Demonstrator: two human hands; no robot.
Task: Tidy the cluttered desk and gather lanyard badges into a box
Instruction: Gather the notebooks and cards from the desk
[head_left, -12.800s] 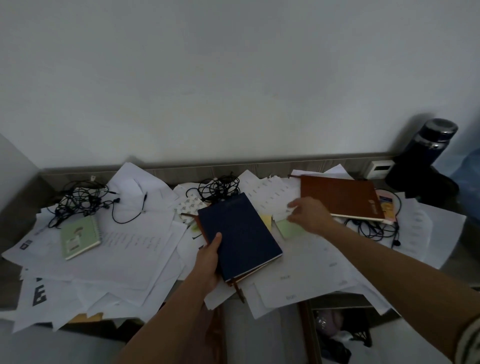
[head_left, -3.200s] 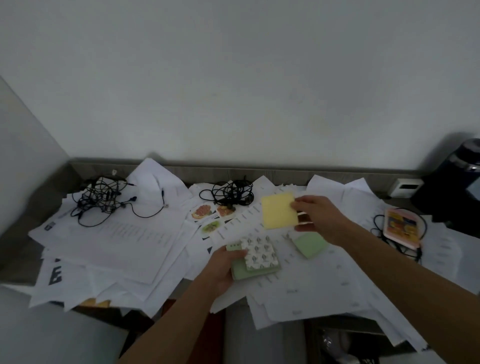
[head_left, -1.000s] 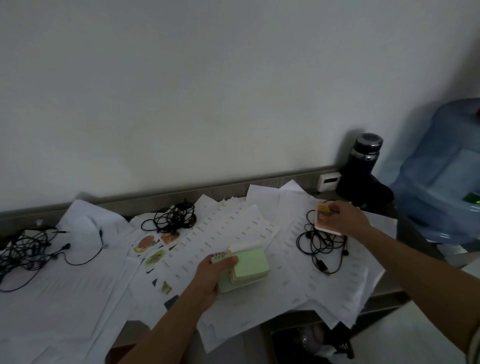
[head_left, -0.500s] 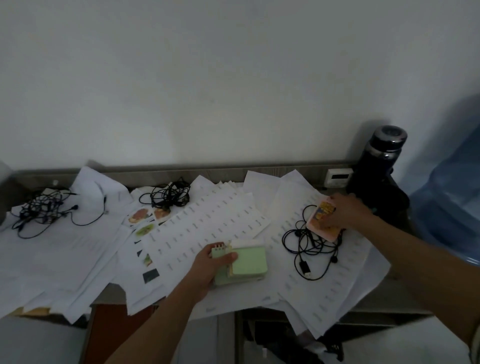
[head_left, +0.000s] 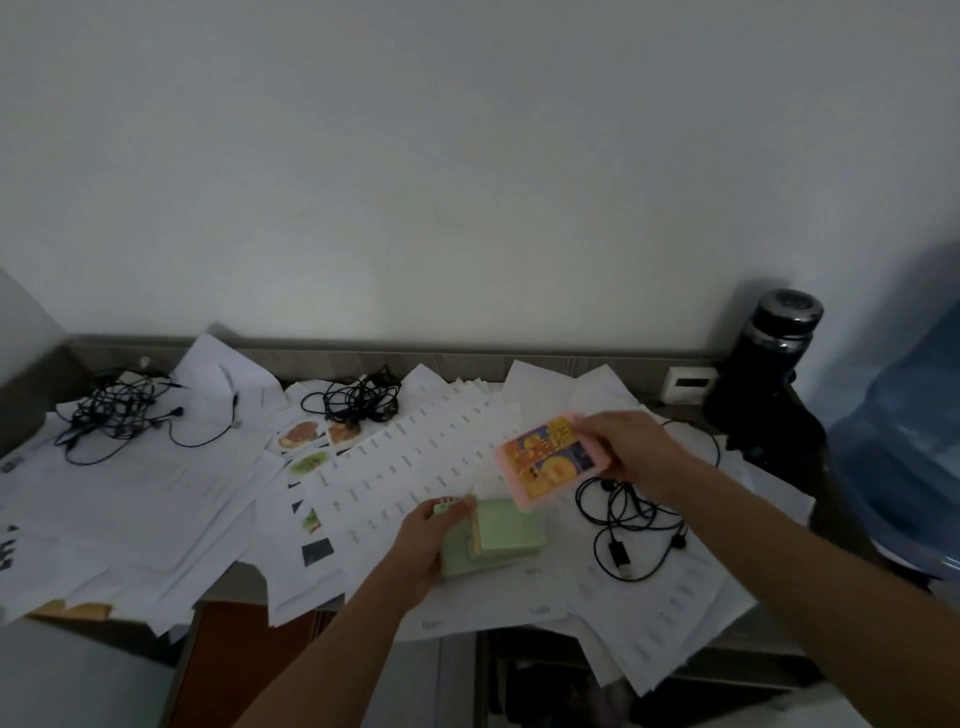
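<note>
At the desk's (head_left: 519, 358) back left corner a tangle of black cables (head_left: 111, 410) lies on loose sheets (head_left: 156, 483) that overhang the front edge. A second cable bundle (head_left: 363, 400) sits by the back edge, with food stickers (head_left: 311, 436) just in front of it. Near the middle of the front edge the left hand (head_left: 426, 540) grips a stack of green pads (head_left: 498, 535), probably gathering like things into one pile. The right hand (head_left: 628, 447) pinches a pink pad (head_left: 550, 465) by one end, tilted just above that stack, seemingly to add it. An earphone cable (head_left: 634, 525) lies beneath that arm, and a dark flask (head_left: 779, 353) stands at the back right corner. No lanyard badge or box shows, though in this dim light the tangles might hide one. The sheets' rows of print are unreadable. The pink pad carries orange cartoon art with no legible words.
</note>
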